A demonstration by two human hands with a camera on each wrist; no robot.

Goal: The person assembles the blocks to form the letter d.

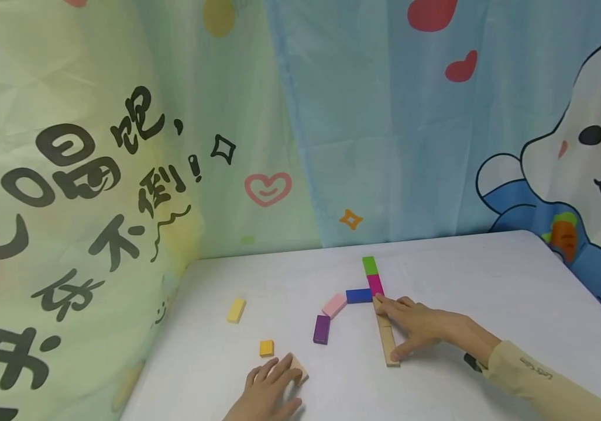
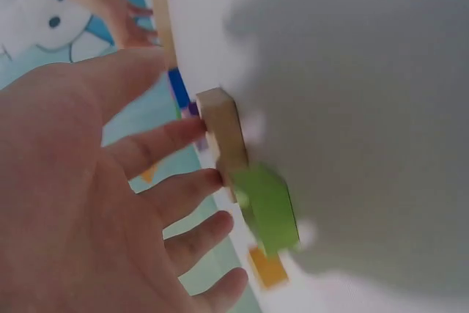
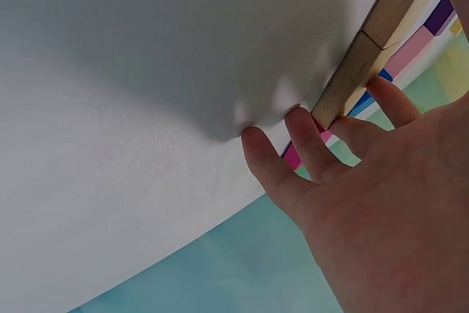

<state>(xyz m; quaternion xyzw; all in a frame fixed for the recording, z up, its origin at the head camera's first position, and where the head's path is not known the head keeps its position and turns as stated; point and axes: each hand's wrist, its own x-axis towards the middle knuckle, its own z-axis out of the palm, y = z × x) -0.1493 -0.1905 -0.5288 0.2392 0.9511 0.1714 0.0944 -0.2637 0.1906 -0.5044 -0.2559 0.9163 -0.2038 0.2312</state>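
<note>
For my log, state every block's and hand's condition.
Left hand, fingers spread
Right hand, spanning wooden pair
Wooden pair, end to end
Loose wooden block, touched
Near green block, beside left hand
Far green block, abutting magenta block
Magenta block, abutting wooden pair
Blue block, crosswise
Pink block, slanted
Purple block, flat
Yellow block, alone
Orange block, uncovered

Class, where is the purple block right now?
In the head view, the purple block lies just below the pink block, left of the wooden blocks at the right hand.
</note>
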